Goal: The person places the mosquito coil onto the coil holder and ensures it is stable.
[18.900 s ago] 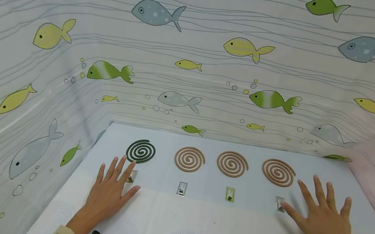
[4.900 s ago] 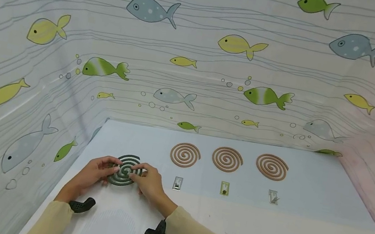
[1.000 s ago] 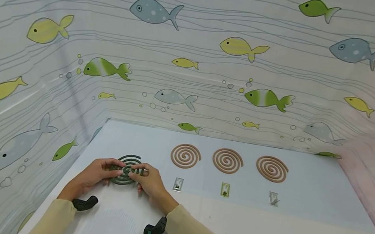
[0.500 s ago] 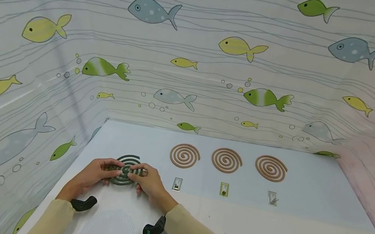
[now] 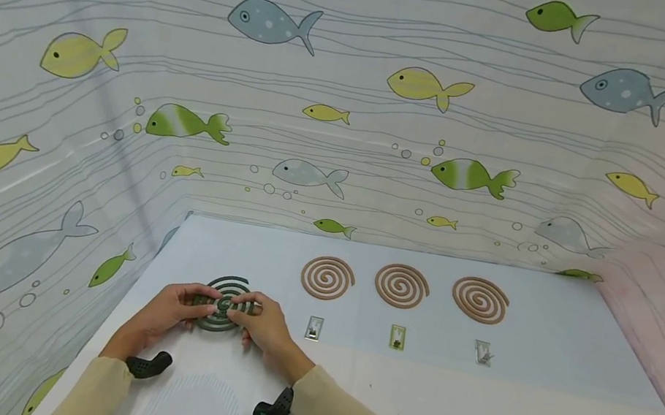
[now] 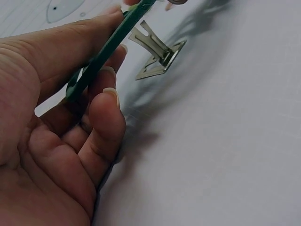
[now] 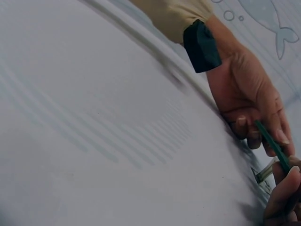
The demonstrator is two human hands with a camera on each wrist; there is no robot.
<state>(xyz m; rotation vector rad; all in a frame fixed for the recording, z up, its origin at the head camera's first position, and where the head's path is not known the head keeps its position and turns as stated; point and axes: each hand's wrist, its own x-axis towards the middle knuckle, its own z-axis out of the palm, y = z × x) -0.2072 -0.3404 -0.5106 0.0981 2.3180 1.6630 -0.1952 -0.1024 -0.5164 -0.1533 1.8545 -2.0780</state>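
Note:
A dark green mosquito coil (image 5: 224, 304) is held level above the tabletop at the left, both hands on it. My left hand (image 5: 163, 311) pinches its left side, thumb on top and fingers below. From the right, my right hand (image 5: 273, 330) pinches it the same way, both thumbs near the spiral's centre. Beneath the coil, in the left wrist view, a small metal coil stand (image 6: 160, 59) lies on the table with its forked prong bent up. The prong's tip comes close to the coil's underside. In the head view that stand is hidden under the coil.
Three brown mosquito coils (image 5: 327, 278) lie in a row at the back. In front of them lie a silver stand (image 5: 314, 328), a yellowish stand (image 5: 398, 337) and another silver stand (image 5: 483, 353). A fish-patterned sheet (image 5: 375, 193) encloses the white table (image 5: 377, 408).
Earlier both hands lay spread on the table and the green coil lay at the back left. It has since come forward over its stand, in both hands. The last second shows almost no movement.

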